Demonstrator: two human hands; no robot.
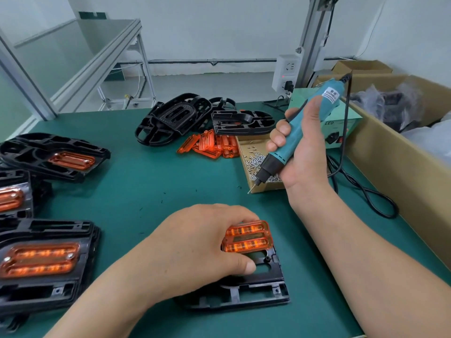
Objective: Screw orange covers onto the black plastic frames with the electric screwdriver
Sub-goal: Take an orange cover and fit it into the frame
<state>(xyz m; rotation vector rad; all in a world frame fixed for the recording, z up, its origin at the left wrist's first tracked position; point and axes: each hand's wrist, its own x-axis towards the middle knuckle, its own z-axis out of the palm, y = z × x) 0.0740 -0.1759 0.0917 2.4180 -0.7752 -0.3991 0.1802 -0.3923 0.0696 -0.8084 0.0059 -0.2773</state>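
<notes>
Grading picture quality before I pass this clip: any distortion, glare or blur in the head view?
Head view: wide-angle distortion tilts the aluminium post; lighting even, soft shadow under the left hand; the orange cover it holds glows yet keeps detail; the screwdriver in the right hand is sharp; finished frames at the left edge look smeared.

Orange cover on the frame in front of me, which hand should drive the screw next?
Right. The right hand grips the electric screwdriver, bit pointing down; the left hand holds the orange cover on the black frame and should probably steady it.
</notes>
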